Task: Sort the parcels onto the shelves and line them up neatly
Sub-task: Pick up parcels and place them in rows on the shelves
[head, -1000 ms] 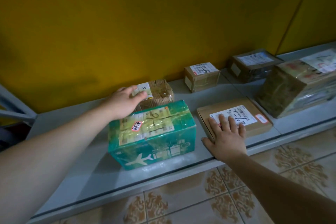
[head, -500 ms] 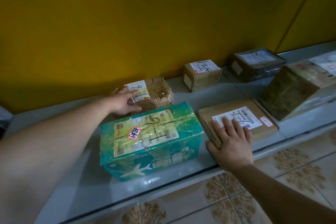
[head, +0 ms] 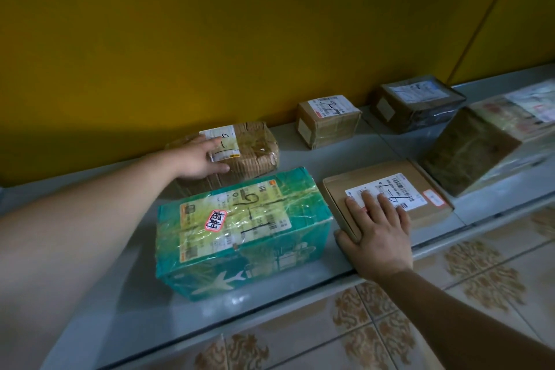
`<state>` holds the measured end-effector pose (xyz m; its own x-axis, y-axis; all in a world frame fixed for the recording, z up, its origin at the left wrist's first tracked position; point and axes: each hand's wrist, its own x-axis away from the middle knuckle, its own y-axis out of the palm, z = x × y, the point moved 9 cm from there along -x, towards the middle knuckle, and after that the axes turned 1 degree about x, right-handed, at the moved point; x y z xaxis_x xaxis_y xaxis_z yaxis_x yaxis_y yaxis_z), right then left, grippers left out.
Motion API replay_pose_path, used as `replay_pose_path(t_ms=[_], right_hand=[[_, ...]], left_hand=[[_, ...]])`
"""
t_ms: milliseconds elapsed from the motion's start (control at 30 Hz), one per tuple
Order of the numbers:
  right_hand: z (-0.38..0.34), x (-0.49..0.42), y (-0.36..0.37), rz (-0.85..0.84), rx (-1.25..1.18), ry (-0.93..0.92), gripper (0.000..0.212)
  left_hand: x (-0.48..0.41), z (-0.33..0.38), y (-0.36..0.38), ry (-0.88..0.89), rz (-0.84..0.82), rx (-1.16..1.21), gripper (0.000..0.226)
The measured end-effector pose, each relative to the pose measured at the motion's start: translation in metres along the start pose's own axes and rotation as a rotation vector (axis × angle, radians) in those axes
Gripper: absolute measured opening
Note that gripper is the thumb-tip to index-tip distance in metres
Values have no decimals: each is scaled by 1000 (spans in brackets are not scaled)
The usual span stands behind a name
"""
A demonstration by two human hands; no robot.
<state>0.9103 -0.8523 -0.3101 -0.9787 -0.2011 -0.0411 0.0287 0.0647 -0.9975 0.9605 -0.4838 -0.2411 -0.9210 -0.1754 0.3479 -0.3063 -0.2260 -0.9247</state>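
Shelf point(head: 120, 294): open room near left. Green parcel point(head: 243, 231): centre, near front edge, unmoved. Flat brown parcel point(head: 375, 174): just right, narrow gap; right hand point(head: 378, 234) spread flat on it as before. Taped parcel point(head: 255, 147): behind; left hand point(head: 198, 159), fingers straight, now further over its label.

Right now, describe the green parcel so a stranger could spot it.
On the grey shelf below the yellow wall, look along the front edge. The green parcel lies left of the flat brown parcel under the right hand; only it shows a white aeroplane.
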Motion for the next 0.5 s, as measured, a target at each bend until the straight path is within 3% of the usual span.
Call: replay_pose_path(t_ms=[200, 333, 433, 500], right_hand=[[0, -1, 2, -11, -19, -34, 77], [-1, -3, 3, -13, 3, -56, 82], [-2, -2, 3, -22, 6, -70, 78], [-3, -1, 2, -39, 1, -83, 77]], left_hand=[[88, 68, -13, 178, 143, 282, 70], [156, 95, -22, 370, 293, 209, 87], [165, 107, -29, 492, 399, 66, 59], [154, 102, -32, 466, 442, 50, 41]])
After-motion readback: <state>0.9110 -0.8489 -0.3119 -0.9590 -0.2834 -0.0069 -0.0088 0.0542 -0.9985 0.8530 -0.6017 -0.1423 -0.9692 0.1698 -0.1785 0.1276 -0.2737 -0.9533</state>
